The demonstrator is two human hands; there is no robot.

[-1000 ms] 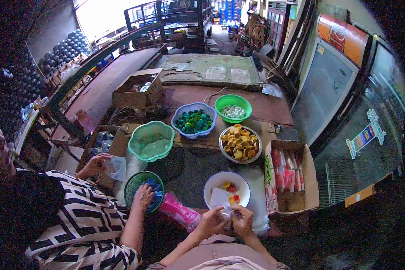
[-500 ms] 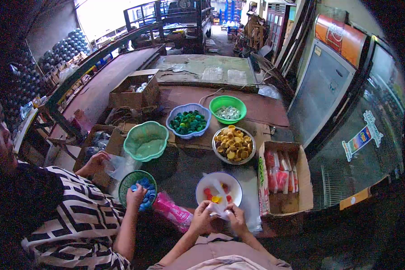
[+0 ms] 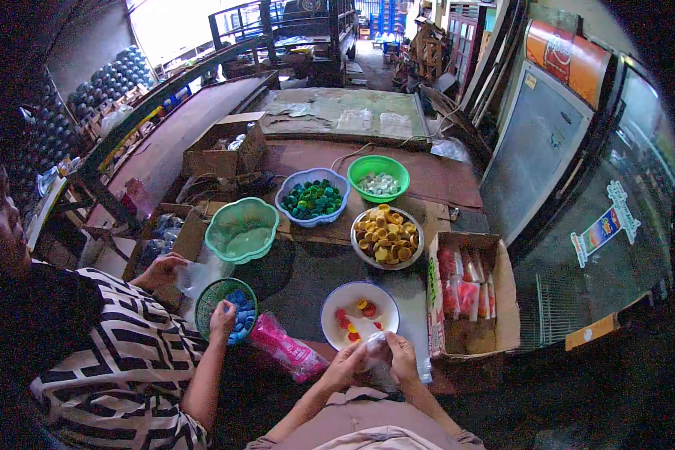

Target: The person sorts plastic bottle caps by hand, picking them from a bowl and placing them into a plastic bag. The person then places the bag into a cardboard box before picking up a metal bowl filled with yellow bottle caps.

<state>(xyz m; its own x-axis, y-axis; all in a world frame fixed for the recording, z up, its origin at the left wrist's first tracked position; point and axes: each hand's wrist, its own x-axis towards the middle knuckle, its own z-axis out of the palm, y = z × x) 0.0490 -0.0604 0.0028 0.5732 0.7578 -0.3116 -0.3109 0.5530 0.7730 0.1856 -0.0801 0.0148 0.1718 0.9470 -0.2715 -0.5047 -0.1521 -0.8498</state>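
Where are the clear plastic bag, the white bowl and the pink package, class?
Clear plastic bag (image 3: 376,341), head view: its crumpled part.
White bowl (image 3: 388,304), head view: bare inner wall.
Pink package (image 3: 286,346), head view: middle of its upper face.

Near the front edge of the table (image 3: 307,274), a packet (image 3: 286,347) lies between a basket (image 3: 212,298), left, and a plate (image 3: 387,301), right; a carton (image 3: 508,315) stands at the right edge.

"How are the bare, slanting forearms (image 3: 301,412) posed?"
"They are angled forward and inward."
"And at their ends?"
"The bare left hand (image 3: 346,367) and bare right hand (image 3: 403,360) are held close together, fingers (image 3: 359,354) bent and pinched."
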